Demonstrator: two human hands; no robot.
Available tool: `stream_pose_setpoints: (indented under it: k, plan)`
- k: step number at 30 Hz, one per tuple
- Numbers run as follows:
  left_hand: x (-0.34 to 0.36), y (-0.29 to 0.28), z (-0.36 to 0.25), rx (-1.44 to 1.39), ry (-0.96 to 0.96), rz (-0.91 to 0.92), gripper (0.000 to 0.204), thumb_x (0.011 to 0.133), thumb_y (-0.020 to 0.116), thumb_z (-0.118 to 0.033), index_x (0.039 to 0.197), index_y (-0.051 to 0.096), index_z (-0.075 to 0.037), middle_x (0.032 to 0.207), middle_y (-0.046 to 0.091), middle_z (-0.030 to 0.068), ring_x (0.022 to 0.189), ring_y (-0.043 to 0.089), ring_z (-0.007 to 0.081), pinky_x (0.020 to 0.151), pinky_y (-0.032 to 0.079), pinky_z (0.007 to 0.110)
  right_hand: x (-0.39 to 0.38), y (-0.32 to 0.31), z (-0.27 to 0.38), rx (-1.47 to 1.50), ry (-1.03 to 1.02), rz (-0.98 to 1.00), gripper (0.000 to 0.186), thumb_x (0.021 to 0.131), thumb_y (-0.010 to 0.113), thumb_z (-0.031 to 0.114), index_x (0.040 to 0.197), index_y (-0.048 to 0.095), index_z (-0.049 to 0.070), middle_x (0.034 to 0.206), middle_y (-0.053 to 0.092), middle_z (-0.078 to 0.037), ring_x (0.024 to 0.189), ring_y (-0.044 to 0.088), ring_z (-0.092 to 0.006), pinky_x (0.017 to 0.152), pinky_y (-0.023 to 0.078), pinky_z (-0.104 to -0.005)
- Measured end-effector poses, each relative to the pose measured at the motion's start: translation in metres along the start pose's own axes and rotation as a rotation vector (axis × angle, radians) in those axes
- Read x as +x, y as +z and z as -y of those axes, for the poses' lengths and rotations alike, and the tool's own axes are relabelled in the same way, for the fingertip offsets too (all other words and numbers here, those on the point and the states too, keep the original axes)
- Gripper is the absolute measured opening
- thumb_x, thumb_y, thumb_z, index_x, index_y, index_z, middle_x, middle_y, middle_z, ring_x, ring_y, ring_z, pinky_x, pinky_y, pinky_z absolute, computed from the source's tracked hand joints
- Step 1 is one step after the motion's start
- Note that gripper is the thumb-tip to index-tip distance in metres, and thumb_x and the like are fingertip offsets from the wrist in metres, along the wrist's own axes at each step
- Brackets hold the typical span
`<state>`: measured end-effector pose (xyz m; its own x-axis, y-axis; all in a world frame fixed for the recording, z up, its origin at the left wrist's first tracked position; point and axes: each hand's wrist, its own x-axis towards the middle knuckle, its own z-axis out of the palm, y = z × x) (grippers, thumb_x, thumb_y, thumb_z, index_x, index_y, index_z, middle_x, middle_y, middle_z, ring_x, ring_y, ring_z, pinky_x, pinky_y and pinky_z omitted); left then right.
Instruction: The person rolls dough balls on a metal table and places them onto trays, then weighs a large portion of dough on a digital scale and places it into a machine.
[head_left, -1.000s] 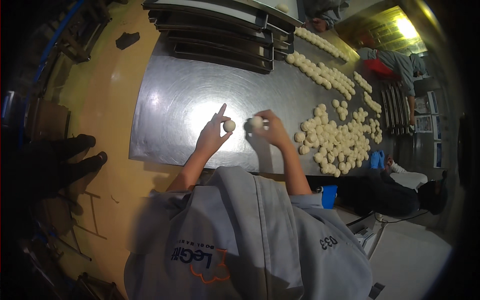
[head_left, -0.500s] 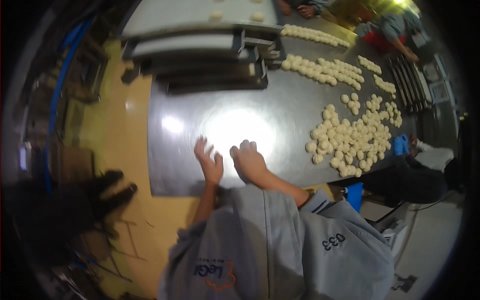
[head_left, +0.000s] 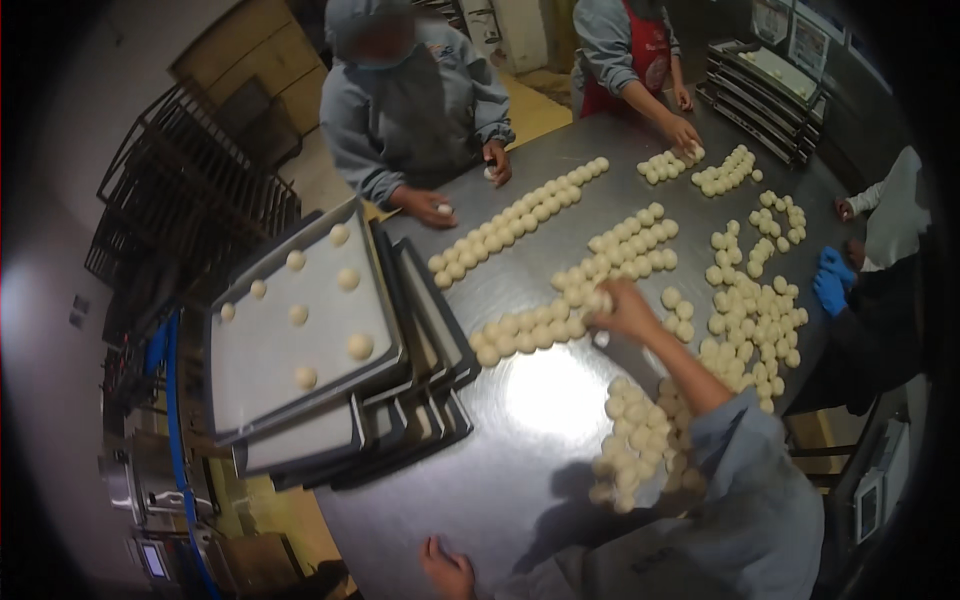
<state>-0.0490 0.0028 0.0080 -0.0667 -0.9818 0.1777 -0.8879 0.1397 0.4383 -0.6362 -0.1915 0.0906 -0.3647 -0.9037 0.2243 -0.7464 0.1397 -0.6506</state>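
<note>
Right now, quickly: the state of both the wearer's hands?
Left hand: open, nothing seen in it.
Right hand: around a dough ball; whether gripping cannot be told.

A shiny grey metal table (head_left: 400,525) carries a stack of dark trays (head_left: 322,397) at its left and a smaller tray stack (head_left: 752,112) at its far right. Pale dough balls (head_left: 530,223) sit directly on the metal, a long double row near the far edge, a block of rows (head_left: 622,245) across the middle and short rows (head_left: 725,173) beside the smaller stack. Towards the right lie a small cluster (head_left: 678,312), a loose spread (head_left: 750,320) and a partly hidden nearer heap (head_left: 633,425).
</note>
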Motion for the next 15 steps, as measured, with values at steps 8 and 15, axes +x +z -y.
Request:
stream_pose_setpoints:
  k: [8,15]
  plan:
    - [0.002,0.000,-0.009,0.232,-0.021,0.106,0.057,0.083,0.061,-0.019,0.137,0.058,-0.002,0.133,0.054,0.0307,0.114,0.058,0.0479,0.098,0.049,0.053,0.232,-0.034,-0.138,-0.322,-0.040,-0.245,0.047,0.077,0.075,0.008,0.120,0.057,0.007,0.122,0.052,-0.021,0.115,0.056,-0.0416,0.091,0.053,-0.0493]
    - [-0.002,0.019,0.018,0.282,0.062,0.006,0.050,0.091,0.054,-0.023,0.136,0.060,-0.002,0.133,0.052,0.0270,0.106,0.061,0.0397,0.092,0.053,0.046,0.308,0.026,-0.181,-0.495,-0.044,-0.032,0.048,0.074,0.076,0.004,0.117,0.057,0.011,0.127,0.052,-0.018,0.117,0.055,-0.0419,0.093,0.056,-0.0488]
